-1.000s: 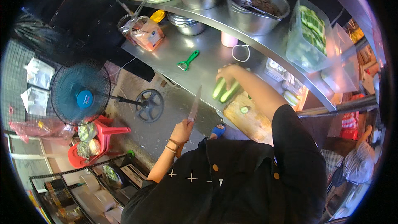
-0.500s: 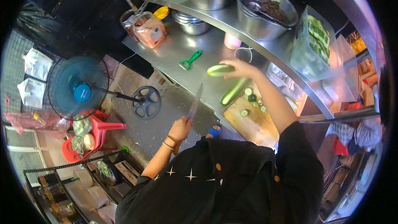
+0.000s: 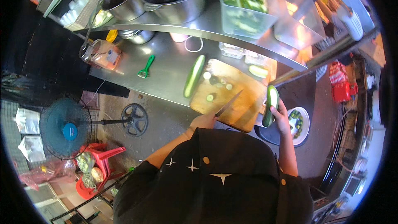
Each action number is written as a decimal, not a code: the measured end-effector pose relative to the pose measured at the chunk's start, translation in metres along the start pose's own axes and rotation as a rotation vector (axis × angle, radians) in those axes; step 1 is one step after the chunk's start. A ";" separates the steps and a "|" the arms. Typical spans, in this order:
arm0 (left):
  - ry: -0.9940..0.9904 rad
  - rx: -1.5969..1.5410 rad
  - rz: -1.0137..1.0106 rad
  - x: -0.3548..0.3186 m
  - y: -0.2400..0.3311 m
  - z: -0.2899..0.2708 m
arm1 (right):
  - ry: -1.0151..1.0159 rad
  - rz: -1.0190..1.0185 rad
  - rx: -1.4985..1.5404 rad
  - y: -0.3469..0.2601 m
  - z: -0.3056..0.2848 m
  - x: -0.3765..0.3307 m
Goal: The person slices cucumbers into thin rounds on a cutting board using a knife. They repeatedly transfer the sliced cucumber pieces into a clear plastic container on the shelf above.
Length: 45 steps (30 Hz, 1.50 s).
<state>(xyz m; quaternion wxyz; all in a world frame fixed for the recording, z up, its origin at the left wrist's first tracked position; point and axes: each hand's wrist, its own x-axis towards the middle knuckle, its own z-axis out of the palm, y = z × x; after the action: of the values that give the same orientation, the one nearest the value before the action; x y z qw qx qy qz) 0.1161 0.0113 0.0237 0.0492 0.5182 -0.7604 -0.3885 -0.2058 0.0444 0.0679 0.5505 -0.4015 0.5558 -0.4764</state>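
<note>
My left hand (image 3: 203, 122) grips a kitchen knife (image 3: 229, 103), its blade angled over the near part of the wooden cutting board (image 3: 241, 76). Past the board's right edge, my right hand (image 3: 281, 117) holds up a cucumber piece (image 3: 270, 104) with dark green skin and a pale strip. Small cucumber end pieces (image 3: 209, 98) are scattered on the board's left side. Another long cucumber piece (image 3: 194, 76) lies on the steel counter along that side. A pale cucumber piece (image 3: 258, 71) rests near the far right corner of the board.
A green peeler (image 3: 146, 67) lies on the counter (image 3: 166, 84). Right of the board is a white bowl (image 3: 306, 129) of green pieces. Overhead, a steel shelf (image 3: 199, 30) carries metal pots and a clear tub (image 3: 244, 14) of cut cucumber. A fan (image 3: 66, 126) stands at left.
My right hand has carried the cucumber piece from the counter left of the board to beyond its right edge. The knife has come over the board. The view has turned rightward.
</note>
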 end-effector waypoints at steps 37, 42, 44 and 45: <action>0.162 0.257 -0.066 0.018 0.014 0.024 | 0.106 -0.369 -1.289 0.061 0.041 0.020; 0.066 0.359 -0.116 0.008 0.034 0.009 | 0.146 -0.390 -1.263 0.062 0.043 0.020; 0.060 0.340 -0.134 0.007 0.034 0.011 | 0.173 -0.414 -1.273 0.061 0.045 0.019; 0.058 0.328 -0.143 0.007 0.034 0.013 | 0.175 -0.411 -1.269 0.061 0.045 0.018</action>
<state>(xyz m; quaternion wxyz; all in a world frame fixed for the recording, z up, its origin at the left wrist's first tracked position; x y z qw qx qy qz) 0.0811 0.0178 0.0339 -0.0416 0.5829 -0.7731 -0.2467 -0.1576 0.0363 0.0073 0.0588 -0.7048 0.6829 -0.1831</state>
